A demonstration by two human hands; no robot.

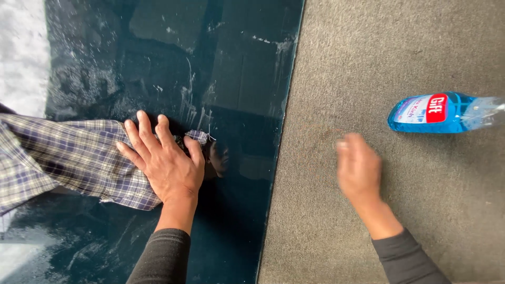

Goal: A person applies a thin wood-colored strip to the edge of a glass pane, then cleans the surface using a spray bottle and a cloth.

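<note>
My left hand (pixel 163 160) lies flat, fingers spread, pressing a checked blue-and-white cloth (pixel 63 158) onto a dark, glossy glass panel (pixel 231 68) that lies on the floor. Soapy streaks and smears cover the glass. My right hand (pixel 359 168) is blurred, hovering over grey carpet (pixel 368 63) to the right of the glass edge, holding nothing, fingers loosely curled. A blue spray bottle (pixel 442 112) of cleaning liquid with a red label lies on its side on the carpet, to the upper right of my right hand and apart from it.
The glass panel's right edge (pixel 281 137) runs nearly straight from top to bottom of the view. A white foamy or pale surface (pixel 21 52) shows at the far left beyond the glass.
</note>
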